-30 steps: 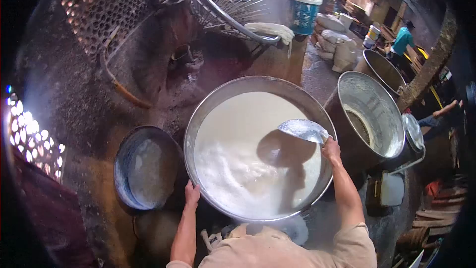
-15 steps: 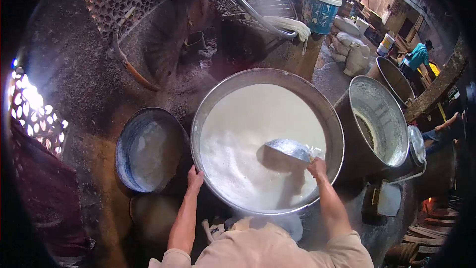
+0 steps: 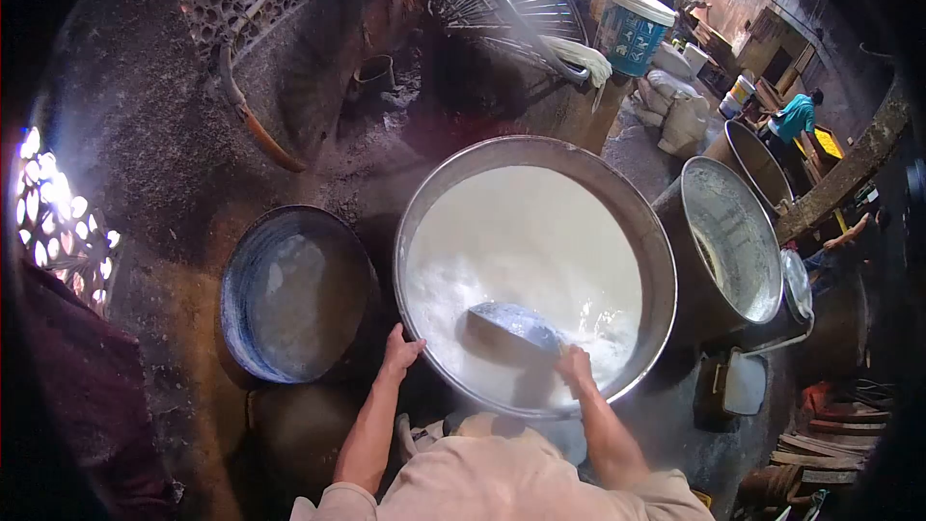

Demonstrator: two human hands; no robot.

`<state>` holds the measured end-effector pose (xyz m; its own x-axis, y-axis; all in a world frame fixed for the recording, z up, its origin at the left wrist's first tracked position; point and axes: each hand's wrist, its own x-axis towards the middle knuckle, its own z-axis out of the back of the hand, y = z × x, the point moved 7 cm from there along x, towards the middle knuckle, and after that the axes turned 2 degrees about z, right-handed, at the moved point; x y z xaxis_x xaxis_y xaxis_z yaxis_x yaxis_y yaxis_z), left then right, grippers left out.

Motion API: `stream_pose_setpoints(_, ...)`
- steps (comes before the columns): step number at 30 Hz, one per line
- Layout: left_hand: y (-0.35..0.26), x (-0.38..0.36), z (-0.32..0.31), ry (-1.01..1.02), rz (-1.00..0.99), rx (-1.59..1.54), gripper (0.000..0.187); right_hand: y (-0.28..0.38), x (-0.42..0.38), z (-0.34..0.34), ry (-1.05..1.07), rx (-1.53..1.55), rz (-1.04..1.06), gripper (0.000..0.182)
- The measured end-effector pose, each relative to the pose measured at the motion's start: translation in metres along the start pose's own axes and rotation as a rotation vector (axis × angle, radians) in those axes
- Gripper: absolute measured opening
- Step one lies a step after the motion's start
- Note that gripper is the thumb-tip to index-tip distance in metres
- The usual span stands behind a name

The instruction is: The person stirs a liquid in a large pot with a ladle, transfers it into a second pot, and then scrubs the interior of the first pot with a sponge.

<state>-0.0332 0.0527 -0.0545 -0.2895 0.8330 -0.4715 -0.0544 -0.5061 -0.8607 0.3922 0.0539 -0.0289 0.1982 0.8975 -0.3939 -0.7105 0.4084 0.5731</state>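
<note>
A wide round metal vat (image 3: 666, 275) full of milky white liquid stands right in front of me. My right hand (image 3: 575, 368) is closed round the handle of a metal scoop (image 3: 518, 322). The scoop's blade points left, low over the liquid near the front of the vat, and casts a shadow on it. My left hand (image 3: 401, 352) grips the vat's front left rim. White froth lies on the liquid left of the scoop, with bright ripples to its right.
Left of the vat sits a bluish basin (image 3: 231, 294) with cloudy contents. Two large tubs, the nearer one (image 3: 738, 241) whitened inside, stand on the right. A blue bucket (image 3: 632, 39) and white sacks (image 3: 681, 121) are farther back. A person (image 3: 797, 116) in teal bends over at far right.
My right hand has drawn the scoop left and toward me through the vat. My left hand stays on the rim. The view has shifted slightly.
</note>
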Motion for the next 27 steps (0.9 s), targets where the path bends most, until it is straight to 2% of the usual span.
stream_pose_setpoints(3,-0.026,-0.015,0.0,0.051,-0.064,0.056,0.051,0.015,-0.017,-0.024,0.094,-0.025,0.066,0.023)
stream_pose_setpoints(4,-0.029,-0.016,0.0,0.049,-0.071,0.102,0.048,0.024,-0.032,-0.022,0.052,0.114,-0.008,0.023)
stream_pose_setpoints(6,-0.044,-0.025,0.003,0.049,-0.071,0.16,0.045,0.04,-0.046,-0.029,0.081,0.116,-0.036,0.024)
stream_pose_setpoints(7,-0.038,-0.019,0.002,0.05,-0.07,0.153,0.045,0.043,-0.049,-0.035,0.112,0.121,-0.062,0.024)
stream_pose_setpoints(8,-0.03,-0.013,0.001,0.047,-0.08,0.191,0.047,0.041,-0.048,-0.042,0.094,0.085,-0.041,0.014)
stream_pose_setpoints(11,-0.024,-0.008,0.002,0.057,-0.109,0.197,0.05,0.076,-0.069,-0.039,0.117,0.075,-0.035,0.016)
stream_pose_setpoints(13,-0.012,0.001,-0.001,0.053,-0.132,0.312,0.05,0.096,-0.077,-0.031,0.124,0.144,-0.045,0.021)
stream_pose_setpoints(14,-0.005,0.003,-0.001,0.01,-0.097,0.292,0.052,0.103,-0.073,-0.026,0.132,0.177,-0.022,0.022)
stream_pose_setpoints(15,-0.007,0.003,-0.004,0.023,-0.19,0.191,0.058,0.109,-0.073,-0.02,0.141,0.209,-0.002,0.023)
stream_pose_setpoints(16,0.008,0.01,-0.011,0.053,-0.199,0.078,0.061,0.129,-0.071,-0.005,0.128,0.179,0.026,0.021)
stream_pose_setpoints(17,0.022,0.018,-0.019,0.085,-0.207,-0.035,0.063,0.123,-0.054,-0.002,0.157,0.274,0.053,0.02)
stream_pose_setpoints(18,0.013,0.014,-0.015,0.081,-0.204,-0.04,0.063,0.149,-0.048,0.012,0.153,0.199,0.114,0.02)
stream_pose_setpoints(20,-0.012,-0.002,-0.006,0.072,-0.132,0.204,0.066,0.184,-0.019,0.034,0.003,0.147,0.112,0.03)
stream_pose_setpoints(22,0.001,0.005,-0.008,0.073,-0.1,0.223,0.067,0.222,0.028,0.039,-0.177,-0.183,0.374,0.032)
stream_pose_setpoints(23,0.009,0.011,-0.012,0.075,-0.074,0.24,0.067,0.246,0.039,0.038,-0.21,-0.27,0.403,0.029)
stream_pose_setpoints(24,0.012,0.011,-0.011,-0.01,-0.167,0.262,0.065,0.266,0.046,0.037,-0.232,-0.304,0.434,0.03)
stream_pose_setpoints(25,0.003,0.007,-0.008,-0.011,-0.17,0.265,0.065,0.272,0.065,0.026,-0.198,-0.393,0.413,0.036)
stream_pose_setpoints(26,-0.014,-0.002,-0.004,0.027,-0.13,0.238,0.061,0.272,0.084,0.013,-0.163,-0.481,0.39,0.045)
stream_pose_setpoints(27,-0.024,-0.009,-0.002,0.066,-0.087,0.214,0.058,0.273,0.091,0.006,-0.163,-0.478,0.387,0.045)
